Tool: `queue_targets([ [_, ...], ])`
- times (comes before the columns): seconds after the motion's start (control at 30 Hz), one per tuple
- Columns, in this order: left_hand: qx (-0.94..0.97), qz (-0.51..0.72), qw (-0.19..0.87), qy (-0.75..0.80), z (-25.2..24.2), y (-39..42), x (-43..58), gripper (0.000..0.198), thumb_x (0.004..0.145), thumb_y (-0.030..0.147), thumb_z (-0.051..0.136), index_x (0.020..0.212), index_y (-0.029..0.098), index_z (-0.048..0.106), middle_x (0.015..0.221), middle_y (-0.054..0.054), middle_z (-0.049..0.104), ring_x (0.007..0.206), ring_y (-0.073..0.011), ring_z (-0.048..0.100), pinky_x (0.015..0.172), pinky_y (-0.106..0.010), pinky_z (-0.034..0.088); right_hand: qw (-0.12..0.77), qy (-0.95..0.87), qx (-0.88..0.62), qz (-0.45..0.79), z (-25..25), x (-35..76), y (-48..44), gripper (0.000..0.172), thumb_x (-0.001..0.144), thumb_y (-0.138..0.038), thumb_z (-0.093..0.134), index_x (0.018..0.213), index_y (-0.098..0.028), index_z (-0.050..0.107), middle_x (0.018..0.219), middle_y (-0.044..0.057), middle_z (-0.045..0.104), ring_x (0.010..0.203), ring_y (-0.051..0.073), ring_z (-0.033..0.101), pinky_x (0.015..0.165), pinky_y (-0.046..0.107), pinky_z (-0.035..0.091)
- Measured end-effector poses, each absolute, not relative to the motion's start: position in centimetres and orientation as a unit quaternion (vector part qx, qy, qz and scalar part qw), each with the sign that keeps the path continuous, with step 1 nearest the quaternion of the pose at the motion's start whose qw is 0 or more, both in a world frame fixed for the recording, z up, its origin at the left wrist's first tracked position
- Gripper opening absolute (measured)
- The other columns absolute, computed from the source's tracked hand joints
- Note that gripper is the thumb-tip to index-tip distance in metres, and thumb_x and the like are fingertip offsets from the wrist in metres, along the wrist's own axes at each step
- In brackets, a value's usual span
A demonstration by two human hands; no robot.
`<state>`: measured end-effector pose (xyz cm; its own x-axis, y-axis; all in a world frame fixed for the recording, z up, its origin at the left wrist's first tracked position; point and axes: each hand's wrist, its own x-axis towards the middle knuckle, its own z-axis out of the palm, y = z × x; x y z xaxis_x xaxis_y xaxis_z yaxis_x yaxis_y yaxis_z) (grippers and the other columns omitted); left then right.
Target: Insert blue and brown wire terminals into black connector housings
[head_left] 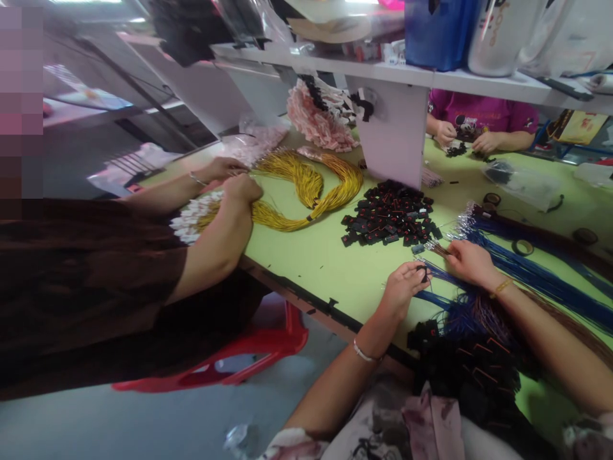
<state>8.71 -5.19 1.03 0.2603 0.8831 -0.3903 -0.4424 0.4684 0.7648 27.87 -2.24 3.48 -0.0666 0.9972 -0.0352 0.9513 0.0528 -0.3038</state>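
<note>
My left hand (pixel 405 284) pinches a small black connector (pixel 423 273) just above the green table (pixel 330 259). My right hand (pixel 469 260) is closed on the ends of thin blue wires (pixel 531 271) that run off to the right. The two hands are close together, almost touching. A heap of loose black connectors (pixel 389 220) lies just beyond them. A bundle of wires with black connectors fitted (pixel 472 361) lies near my lap.
A co-worker on the left grips a bundle of yellow wires (pixel 306 188) with both hands. Another person in a magenta shirt (pixel 481 115) works at the far side. A white post (pixel 395 134) holds up a shelf. A red stool (pixel 239 358) stands under the table's edge. Tape rolls (pixel 522 246) lie at right.
</note>
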Motion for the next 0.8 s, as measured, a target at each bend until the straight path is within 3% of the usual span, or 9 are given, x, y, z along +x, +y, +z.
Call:
queue_targets([
  [0.13,0.27,0.437,0.755,0.408,1.3,-5.0,9.1,0.037,0.063,0.029,0.079,0.092,0.012,0.063,0.086,-0.009,0.068,0.079,-0.0167,0.065,0.08,-0.034,0.051,0.015,-0.715,-0.691,0.101,2.5,29.4,-1.1,0.016,0.084,-0.027,0.049,0.082,-0.019,0.062,0.084,0.007,0.066,0.071,0.016,0.055,0.058,0.025,0.027],
  [0.63,0.262,0.445,0.758,0.398,0.1,-4.8,9.2,0.041,0.061,0.032,0.08,0.092,0.011,0.063,0.085,-0.008,0.068,0.079,-0.0165,0.065,0.079,-0.032,0.05,-0.019,-0.734,-0.675,0.065,2.1,29.6,-1.6,0.024,0.092,-0.03,0.039,0.094,-0.016,0.058,0.091,0.009,0.066,0.076,0.019,0.059,0.06,0.027,0.028],
  [0.8,0.261,0.443,0.762,0.393,0.0,-4.8,9.2,0.041,0.061,0.032,0.08,0.093,0.012,0.063,0.085,-0.008,0.068,0.078,-0.0162,0.065,0.079,-0.032,0.05,-0.015,-0.759,-0.647,0.063,2.1,29.7,-1.7,0.018,0.09,-0.029,0.044,0.087,-0.019,0.058,0.091,0.006,0.066,0.077,0.018,0.058,0.06,0.026,0.027],
])
